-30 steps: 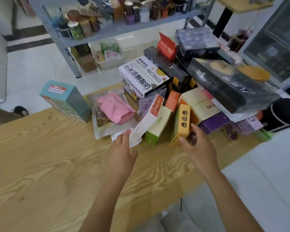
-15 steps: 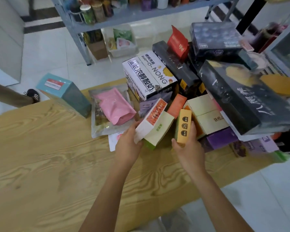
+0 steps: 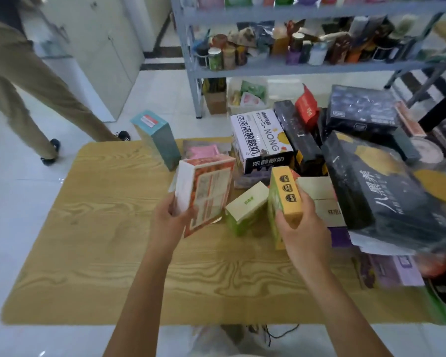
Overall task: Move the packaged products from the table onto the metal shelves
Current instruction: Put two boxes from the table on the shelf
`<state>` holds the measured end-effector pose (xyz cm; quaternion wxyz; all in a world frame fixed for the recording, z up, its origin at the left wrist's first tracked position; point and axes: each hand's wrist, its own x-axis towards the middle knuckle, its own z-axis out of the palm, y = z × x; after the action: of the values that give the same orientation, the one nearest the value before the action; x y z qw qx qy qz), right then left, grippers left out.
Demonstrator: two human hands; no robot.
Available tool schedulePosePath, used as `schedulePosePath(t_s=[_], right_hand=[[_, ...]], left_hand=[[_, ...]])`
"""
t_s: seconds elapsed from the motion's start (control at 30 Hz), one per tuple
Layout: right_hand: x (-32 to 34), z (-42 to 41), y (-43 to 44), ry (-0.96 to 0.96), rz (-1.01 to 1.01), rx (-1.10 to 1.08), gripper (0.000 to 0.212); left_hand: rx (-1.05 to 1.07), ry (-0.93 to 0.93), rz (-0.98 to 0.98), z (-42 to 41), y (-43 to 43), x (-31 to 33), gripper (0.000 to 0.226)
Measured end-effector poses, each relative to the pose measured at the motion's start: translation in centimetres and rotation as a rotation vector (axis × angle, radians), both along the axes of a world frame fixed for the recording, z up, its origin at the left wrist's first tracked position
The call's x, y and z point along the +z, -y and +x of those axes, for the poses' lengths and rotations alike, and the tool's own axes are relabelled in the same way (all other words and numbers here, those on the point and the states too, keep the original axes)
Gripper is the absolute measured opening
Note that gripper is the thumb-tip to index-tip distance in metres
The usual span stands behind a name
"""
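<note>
Now, left hand's (image 3: 165,224) fingers round an orange-white box (image 3: 206,191), right hand's (image 3: 304,228) round a yellow box (image 3: 286,193) ("NONG" carton (image 3: 263,140) behind).

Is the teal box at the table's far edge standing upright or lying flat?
Upright: the teal box stands on end on the table, labelled face on top.

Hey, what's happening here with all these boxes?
A person is sorting packaged goods on a wooden table. Their left hand grips an orange-and-white box, and their right hand grips a yellow box. A green-and-cream box lies between them, and a large black box tops a heap to the right. Neither held box has reached the metal shelves behind the table.
</note>
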<state>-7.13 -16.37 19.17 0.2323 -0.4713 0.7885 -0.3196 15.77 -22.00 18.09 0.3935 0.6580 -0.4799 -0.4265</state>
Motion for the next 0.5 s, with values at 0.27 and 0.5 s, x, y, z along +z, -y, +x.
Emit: schedulePosePath(t_s=[0.27, 0.5], right_hand=[[2.3, 0.3, -0.7, 0.3, -0.217, 0.047, 0.033], [1.3, 3.0, -1.0, 0.469, -0.236, 0.106, 0.02]], left_hand=[[0.206, -0.193, -0.144, 3.1, -6.1, 2.6, 0.023], [0.43, -0.084, -0.183, 7.8, -9.9, -1.6, 0.04]])
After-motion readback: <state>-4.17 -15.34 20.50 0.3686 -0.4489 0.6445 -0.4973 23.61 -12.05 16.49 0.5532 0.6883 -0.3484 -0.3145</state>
